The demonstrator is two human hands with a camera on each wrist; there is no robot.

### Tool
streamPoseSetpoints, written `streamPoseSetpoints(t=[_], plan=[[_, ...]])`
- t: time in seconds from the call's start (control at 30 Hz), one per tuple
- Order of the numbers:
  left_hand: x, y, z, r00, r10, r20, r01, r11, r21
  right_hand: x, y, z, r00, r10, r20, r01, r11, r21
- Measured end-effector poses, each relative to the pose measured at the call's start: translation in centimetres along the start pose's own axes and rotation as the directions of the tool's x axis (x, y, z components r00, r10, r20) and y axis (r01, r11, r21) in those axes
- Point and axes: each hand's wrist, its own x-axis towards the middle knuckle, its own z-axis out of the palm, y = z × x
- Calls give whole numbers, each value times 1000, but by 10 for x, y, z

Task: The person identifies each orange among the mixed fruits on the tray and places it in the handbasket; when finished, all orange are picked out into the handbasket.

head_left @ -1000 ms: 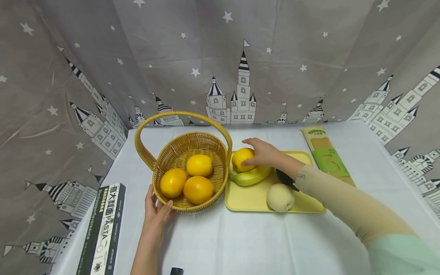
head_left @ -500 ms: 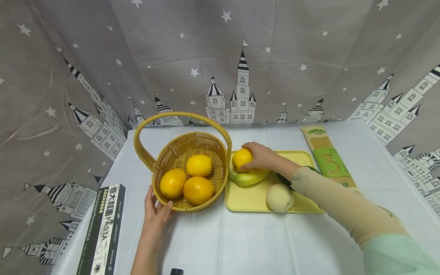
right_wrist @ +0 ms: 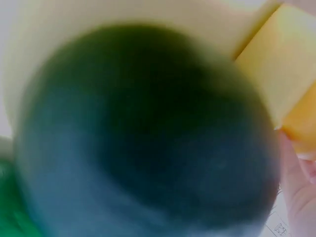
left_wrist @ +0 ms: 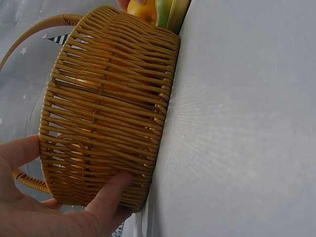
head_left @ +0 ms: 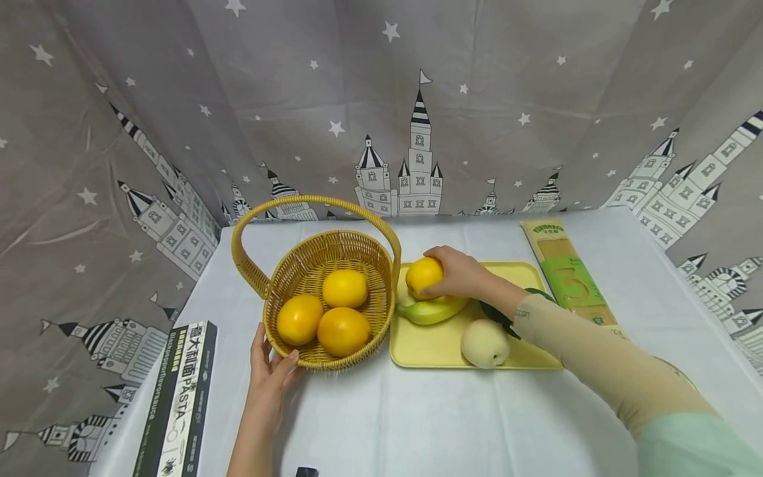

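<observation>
My left hand [head_left: 268, 381] rests against the near left side of a woven basket [head_left: 269, 331] with a tall handle. In the left wrist view its thumb lies straight along the basket's wall and a finger touches the rim. Inside the basket are three yellow-orange fruits [head_left: 345, 331]. My right hand [head_left: 463, 273] grips another yellow-orange fruit [head_left: 424, 276] by its right side, over the left end of a yellow tray [head_left: 429, 351]. Just beneath it a banana [head_left: 432, 311] lies on the tray. A large, blurred dark green thing [right_wrist: 148, 123] fills most of the right wrist view.
A pale round fruit [head_left: 485, 344] sits at the tray's front, beside a dark green item partly hidden by my forearm. A pasta packet [head_left: 572, 271] lies behind right. On the left is a long pasta box [head_left: 179, 397]. A patterned grey curtain [head_left: 298, 99] hangs behind.
My right fingers have come together on the yellow-orange fruit, and it has shifted slightly to the right. The left hand and the basket stay in place.
</observation>
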Motion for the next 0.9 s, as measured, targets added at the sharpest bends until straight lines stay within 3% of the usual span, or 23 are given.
streamPoseSetpoints(t=[0.5, 0.67, 0.9], plan=[[-1, 1, 0, 1000, -2, 0, 2, 1000, -3, -38, -16, -17, 994, -65, -84, 72, 994, 81], [-1, 1, -1, 1000, 8, 4, -8, 1000, -7, -53, -25, -15, 996, -56, -69, 65, 990, 125], [-1, -1, -1, 1000, 18, 11, -18, 1000, 0, -62, -41, -6, 989, -135, -64, 140, 987, 82]])
